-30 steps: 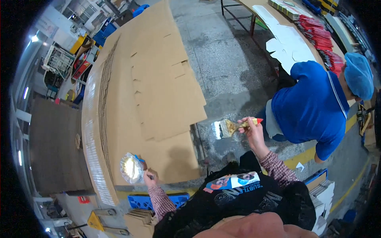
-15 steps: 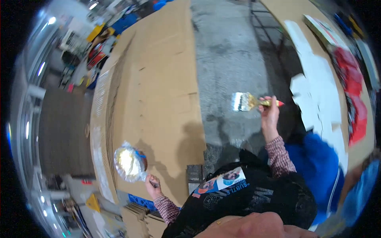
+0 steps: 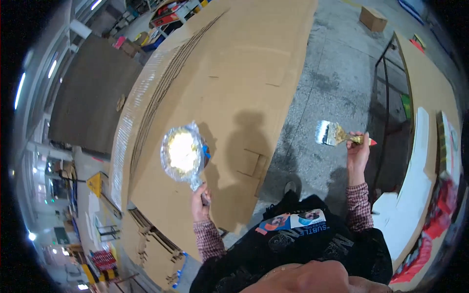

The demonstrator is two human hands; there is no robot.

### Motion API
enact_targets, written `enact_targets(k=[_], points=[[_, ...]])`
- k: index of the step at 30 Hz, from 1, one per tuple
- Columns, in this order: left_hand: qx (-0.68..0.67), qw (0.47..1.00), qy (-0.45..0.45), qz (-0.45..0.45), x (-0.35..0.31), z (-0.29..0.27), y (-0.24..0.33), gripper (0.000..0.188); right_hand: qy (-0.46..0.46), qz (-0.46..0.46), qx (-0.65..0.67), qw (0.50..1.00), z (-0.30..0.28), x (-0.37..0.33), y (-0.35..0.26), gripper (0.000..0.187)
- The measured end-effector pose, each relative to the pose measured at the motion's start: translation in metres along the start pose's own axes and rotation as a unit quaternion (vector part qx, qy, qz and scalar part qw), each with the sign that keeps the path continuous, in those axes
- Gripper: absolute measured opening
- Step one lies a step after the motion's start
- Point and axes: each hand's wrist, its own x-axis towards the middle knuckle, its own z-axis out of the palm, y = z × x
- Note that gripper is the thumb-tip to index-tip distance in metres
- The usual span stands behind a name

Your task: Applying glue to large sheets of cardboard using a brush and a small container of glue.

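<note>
My left hand (image 3: 199, 206) is closed round the handle of a round pan (image 3: 165, 157) covered in clear plastic film, with pale, creamy stuff inside that glares in the light. A bit of blue shows at the pan's right side. The pan is held over a large sheet of brown cardboard (image 3: 229, 112). Out to the right, my right hand (image 3: 358, 154) grips a wide paintbrush (image 3: 338, 135) by its red-tipped handle. Its bristles point left, above the grey floor, touching nothing. Whitish stuff coats the bristles, and the ferrule looks stained yellow-brown.
Layered cardboard edges and clear wrap (image 3: 128, 132) run along the sheet's left side. On the right stands a table (image 3: 435, 83) bearing a white torn sheet (image 3: 408, 200) and red plastic packs (image 3: 442, 205). A cardboard box (image 3: 373, 19) sits on the far floor.
The view has swung, so the cardboard sheet now slants to the right. A person in blue at the right is out of view. Both hands keep hold of the pan and the paintbrush.
</note>
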Motion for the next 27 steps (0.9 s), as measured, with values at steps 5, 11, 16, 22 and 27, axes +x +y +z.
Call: enact_targets(k=[5, 11, 16, 22, 27], points=[[0.025, 0.999, -0.029, -0.001, 0.069, 0.086, 0.005, 0.017, 0.01, -0.053, -0.053, 0.997, -0.002, 0.088, -0.036, 0.034], [-0.001, 0.999, -0.038, 0.006, 0.139, 0.192, 0.016, 0.02, -0.018, -0.067, -0.071, 0.995, 0.017, 0.222, -0.058, 0.035], [0.005, 0.999, -0.017, 0.027, 0.165, 0.249, 0.021, 0.019, -0.064, -0.026, -0.071, 0.995, 0.038, 0.309, -0.066, 0.035], [0.008, 1.0, 0.009, 0.009, 0.227, 0.311, 0.047, 0.015, -0.132, -0.027, -0.094, 0.986, 0.109, 0.436, -0.079, 0.033], [0.0, 1.0, 0.005, 0.0, 0.314, 0.348, 0.09, 0.01, -0.188, 0.012, -0.058, 0.98, 0.19, 0.508, -0.04, 0.03]])
